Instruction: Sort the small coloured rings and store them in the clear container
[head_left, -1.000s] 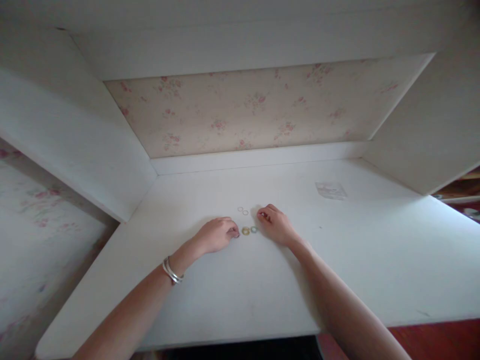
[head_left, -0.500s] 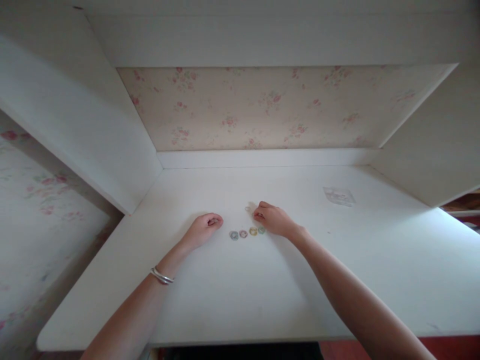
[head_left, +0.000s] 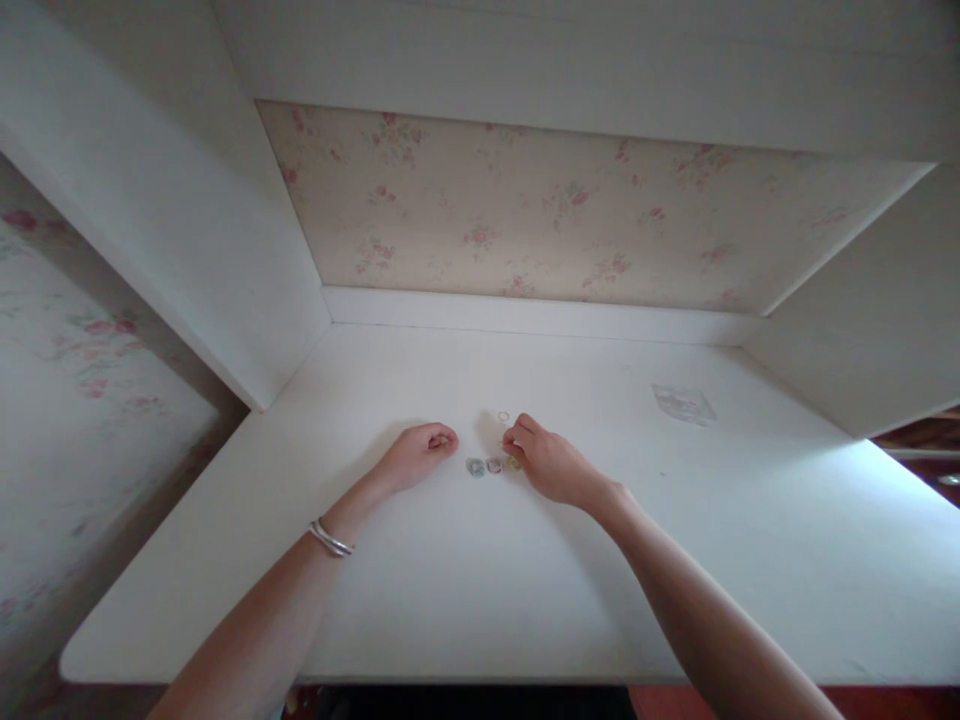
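Note:
On the white desk, a greyish-green ring-shaped band point(head_left: 476, 467), a pink one point(head_left: 494, 466) and a yellow one point(head_left: 514, 464) lie in a short row. A thin pale ring point(head_left: 503, 416) sits by itself behind them. My left hand point(head_left: 420, 454) rests left of the row, its fingers curled closed around something small that I cannot make out. Above the right end of the row, my right hand point(head_left: 546, 460) is closed in a pinch; whatever its fingertips hold is too small to name. This hand partly covers the yellow band.
A clear plastic bag point(head_left: 683, 404) lies at the back right of the desk point(head_left: 450, 600). White side panels and a low back ledge point(head_left: 525, 312) border the desktop, with floral wallpaper behind. The front edge runs along the bottom.
My right hand has moved toward me, from beside the pale ring to over the row's right end, hiding the green band there. My left hand stays closed. The view has tilted slightly.

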